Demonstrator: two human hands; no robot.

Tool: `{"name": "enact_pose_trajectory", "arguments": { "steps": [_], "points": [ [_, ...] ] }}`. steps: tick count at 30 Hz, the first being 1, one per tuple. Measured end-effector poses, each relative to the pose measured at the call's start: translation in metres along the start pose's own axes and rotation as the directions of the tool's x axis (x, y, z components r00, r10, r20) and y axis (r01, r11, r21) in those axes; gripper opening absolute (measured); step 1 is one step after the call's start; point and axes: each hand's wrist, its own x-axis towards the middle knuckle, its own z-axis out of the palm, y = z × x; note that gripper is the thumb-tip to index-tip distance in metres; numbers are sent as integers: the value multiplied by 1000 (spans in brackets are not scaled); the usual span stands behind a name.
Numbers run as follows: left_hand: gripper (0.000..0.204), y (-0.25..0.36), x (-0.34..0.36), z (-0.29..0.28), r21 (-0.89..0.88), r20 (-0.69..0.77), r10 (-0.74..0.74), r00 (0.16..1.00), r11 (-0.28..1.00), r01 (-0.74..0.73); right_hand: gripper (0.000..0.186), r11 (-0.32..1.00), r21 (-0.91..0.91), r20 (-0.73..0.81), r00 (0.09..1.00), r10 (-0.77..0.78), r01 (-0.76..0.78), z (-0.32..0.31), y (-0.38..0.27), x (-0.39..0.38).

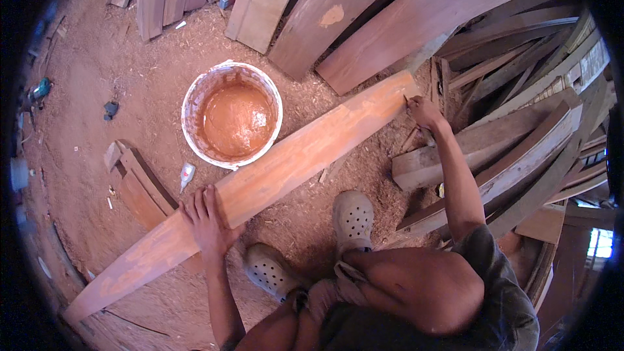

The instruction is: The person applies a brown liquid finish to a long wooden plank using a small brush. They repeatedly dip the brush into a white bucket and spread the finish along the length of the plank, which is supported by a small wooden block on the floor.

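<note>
A long tapered board [312,149], streaked with pale orange coating, lies diagonally before me. My left hand [211,221] lies on its near-left part, fingers outstretched. My right hand [422,110] is closed at the board's upper-right end around a small item that I cannot make out. Just beyond the board stands a white bucket [276,117] holding orange-brown paste, with a small white bottle [187,174] to its lower left on the dusty ground.
Curved planks [364,39] are stacked across the top and right, with more timber [474,149] beside my right arm. Shorter wood pieces [143,188] lie under the board's left half. My clog-shod feet [351,218] are below the board. A small dark object [110,110] lies at left.
</note>
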Motion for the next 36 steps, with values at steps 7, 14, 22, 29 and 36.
{"name": "enact_pose_trajectory", "arguments": {
  "steps": [7,14,22,29,36],
  "points": [
    [121,6,-1,-1,-2,12,0,1000,1000,0,42,996,-52,81,994,-68,72,13,-32,-22],
    [118,-1,-5,-3,20,-47,26,999,999,-25,37,959,-28,365,896,-253,282,23,-109,-95],
    [115,-2,-5,-7,-43,-25,28,999,999,-29,51,665,728,513,776,-367,-167,38,-129,-209],
    [98,39,-52,-15,-117,-78,-141,987,984,132,43,207,897,442,799,-408,-390,53,-118,-216],
    [16,74,-181,22,-625,17,-279,960,747,228,36,128,879,475,817,-327,-460,63,-105,-209]
  ]
}}
